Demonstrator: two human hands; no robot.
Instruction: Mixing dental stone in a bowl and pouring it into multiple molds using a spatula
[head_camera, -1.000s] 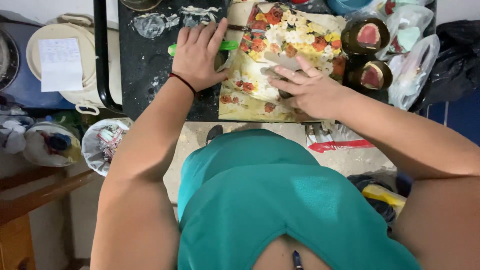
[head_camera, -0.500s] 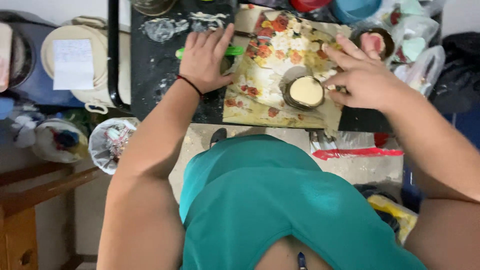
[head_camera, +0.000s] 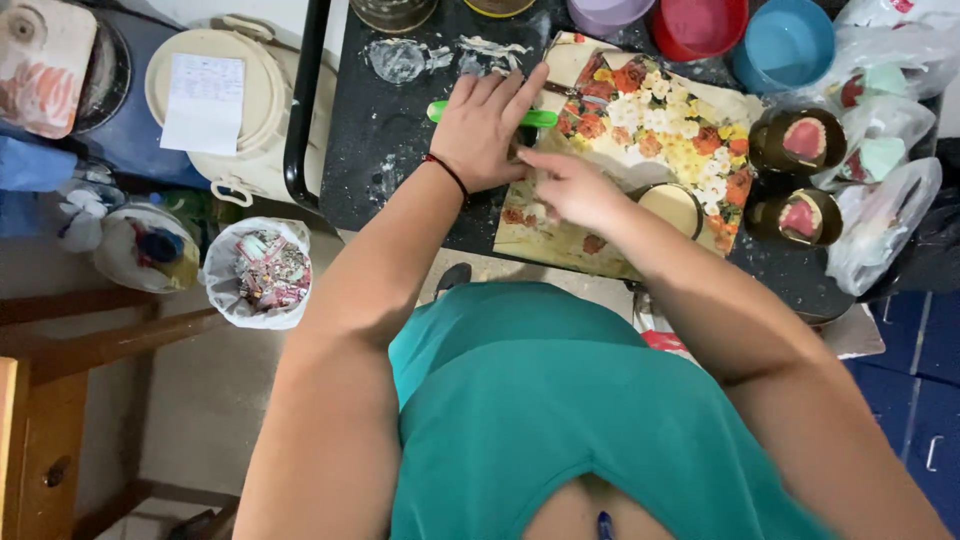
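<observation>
On the dark, speckled worktable (head_camera: 400, 150), a sheet of floral paper (head_camera: 650, 130) lies flat with orange, white and yellow flowers printed on it, and both hands are working at its left edge. The left hand (head_camera: 487, 125) is spread open, palm down, fingers pointing to the far side. It presses on the left border of the paper and covers the middle of a green-handled tool (head_camera: 540, 119) that lies across the table there, so it's flat on things rather than gripping anything. There's a thin dark band on that wrist.

The right hand (head_camera: 572, 188) is just near of the left one, on the paper, fingers bunched and pointing left. It's blurry, so I can't tell if it's pinching something or only pushing on the sheet.

Right beside that hand, to the right, a small round tin with a cream lid (head_camera: 672, 207) sits on the paper. Further right, two dark round tins with pink shapes (head_camera: 800, 140) stand on the table, next to some clear plastic bags (head_camera: 880, 200). Along the far edge are a purple bowl (head_camera: 605, 14), a red bowl (head_camera: 700, 25) and a blue bowl (head_camera: 785, 42). Off the table to the left, a bag of paper scraps (head_camera: 262, 270) sits low down, with a cream lidded bucket (head_camera: 215, 100) farther away.
</observation>
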